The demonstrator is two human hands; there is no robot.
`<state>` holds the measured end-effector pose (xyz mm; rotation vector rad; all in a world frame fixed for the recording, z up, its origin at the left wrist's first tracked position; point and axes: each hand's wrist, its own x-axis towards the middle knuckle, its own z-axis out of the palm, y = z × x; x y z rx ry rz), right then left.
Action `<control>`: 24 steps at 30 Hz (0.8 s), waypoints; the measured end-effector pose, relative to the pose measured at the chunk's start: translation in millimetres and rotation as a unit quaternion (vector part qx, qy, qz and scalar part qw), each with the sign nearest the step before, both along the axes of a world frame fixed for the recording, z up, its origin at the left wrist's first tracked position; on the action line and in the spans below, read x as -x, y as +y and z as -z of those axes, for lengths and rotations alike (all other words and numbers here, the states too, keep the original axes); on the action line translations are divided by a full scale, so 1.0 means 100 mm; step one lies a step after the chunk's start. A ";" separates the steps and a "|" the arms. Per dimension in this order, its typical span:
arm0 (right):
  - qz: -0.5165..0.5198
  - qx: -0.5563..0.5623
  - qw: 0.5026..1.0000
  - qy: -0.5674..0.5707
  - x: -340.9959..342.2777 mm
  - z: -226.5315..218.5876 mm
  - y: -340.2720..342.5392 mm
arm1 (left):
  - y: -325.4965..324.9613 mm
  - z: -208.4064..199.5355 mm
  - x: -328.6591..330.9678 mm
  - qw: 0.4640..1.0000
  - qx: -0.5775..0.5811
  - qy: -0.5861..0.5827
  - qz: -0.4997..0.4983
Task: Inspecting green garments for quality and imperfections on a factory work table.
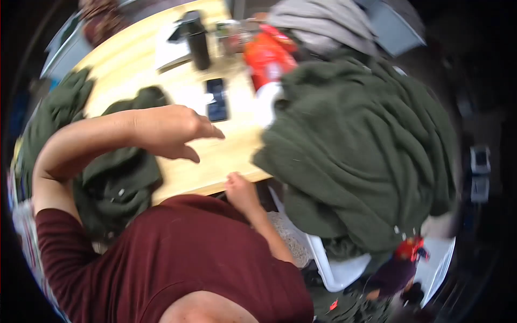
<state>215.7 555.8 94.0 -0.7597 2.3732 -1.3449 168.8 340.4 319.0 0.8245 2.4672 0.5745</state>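
Note:
My left hand [172, 131] hangs over the near part of the wooden table, index finger and thumb spread, with nothing visible between them. Below that forearm lies a bunched dark green fleece cloth [121, 175]. At the table's near edge, close to my body, is my right hand [242, 192]. Its fingers are curled, and whatever they may hold is hidden. To the right, a large heap of dark green fleece [361, 145] spreads over the table's corner and a white plastic bin [334, 277].
A phone [217, 99] lies mid-table, with a black tumbler [196, 43] and a white box-like thing [171, 51] behind it. A red bag [269, 56] stands beside the fleece heap. Grey cloth [323, 24] is piled at the back. More green fleece [59, 107] sits far left.

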 end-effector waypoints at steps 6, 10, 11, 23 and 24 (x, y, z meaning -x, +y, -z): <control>0.032 -0.121 0.991 0.052 0.65 0.22 -0.65 | -1.00 0.80 -1.51 0.834 -0.183 -0.115 -0.507; 0.090 -0.220 0.967 0.097 1.04 0.16 -1.40 | -0.92 1.23 -2.44 0.728 -0.267 -0.108 -0.622; 0.127 -0.267 0.953 0.066 1.11 0.14 -1.55 | -0.89 1.27 -2.58 0.717 -0.261 -0.104 -0.638; 0.178 -0.389 0.902 0.049 1.50 0.40 -2.19 | -0.66 1.78 -3.49 0.537 -0.251 -0.128 -0.795; 0.176 -0.387 0.904 0.051 1.51 0.39 -2.18 | -0.67 1.82 -3.48 0.548 -0.244 -0.110 -0.793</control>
